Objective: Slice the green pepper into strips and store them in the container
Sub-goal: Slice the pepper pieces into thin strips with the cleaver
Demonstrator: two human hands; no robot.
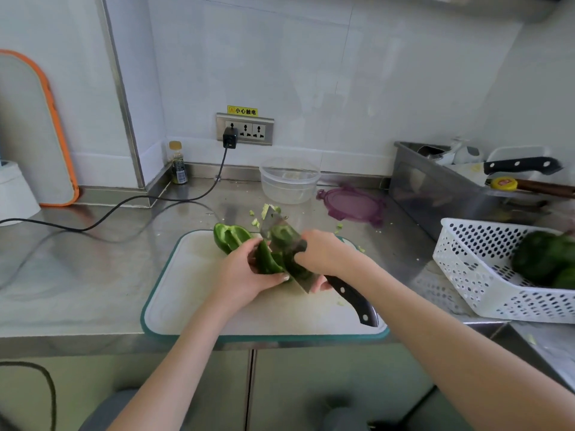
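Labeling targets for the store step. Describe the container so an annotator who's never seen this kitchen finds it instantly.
Start at the wall socket strip with the yellow warning label above it. On the steel counter just below and to its right stands the container, beyond the cutting board. It is the only clear round tub, open-topped, with its purple lid lying flat beside it.

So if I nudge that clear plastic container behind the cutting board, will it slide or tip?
The clear container will probably slide: it looks thin-walled, nearly empty and light, and the steel counter is smooth. Tipping seems unlikely, since it sits low and wide.
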